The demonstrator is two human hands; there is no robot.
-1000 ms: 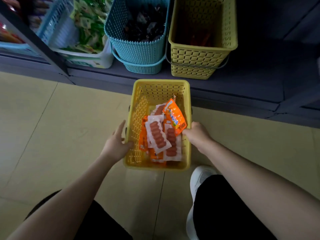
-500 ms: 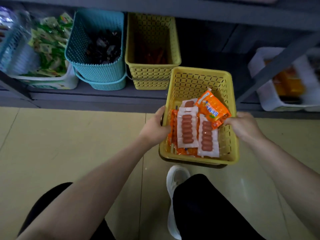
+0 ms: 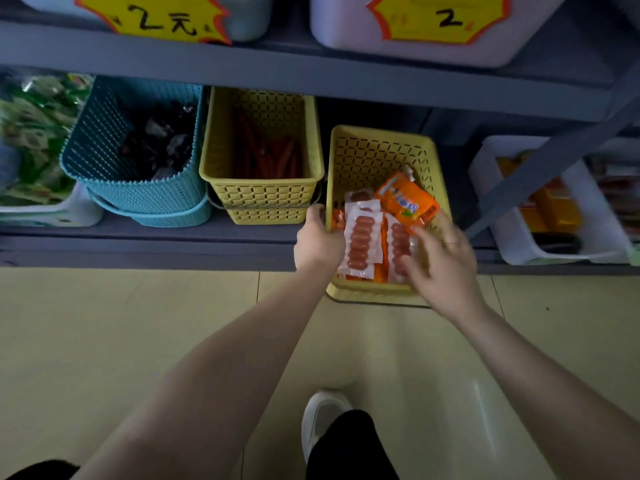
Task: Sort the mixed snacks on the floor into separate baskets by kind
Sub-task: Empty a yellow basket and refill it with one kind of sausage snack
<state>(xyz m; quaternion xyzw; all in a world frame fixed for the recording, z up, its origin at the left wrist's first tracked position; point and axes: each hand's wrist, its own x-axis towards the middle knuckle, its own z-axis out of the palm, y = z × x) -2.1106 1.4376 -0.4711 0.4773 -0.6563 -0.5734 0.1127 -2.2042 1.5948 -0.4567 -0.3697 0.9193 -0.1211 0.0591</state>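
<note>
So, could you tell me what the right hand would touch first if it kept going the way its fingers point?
Most likely the orange snack packet lying atop the yellow basket; the right hand is blurred, so depth is uncertain.

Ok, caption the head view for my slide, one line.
Both hands slide a yellow basket of sausage packs onto the bottom shelf.

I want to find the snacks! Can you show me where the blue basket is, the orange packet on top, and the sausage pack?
blue basket (image 3: 104, 150): head view, on its woven left wall.
orange packet (image 3: 405, 200): head view, on the middle of its front.
sausage pack (image 3: 360, 240): head view, on the row of sausages.
</note>
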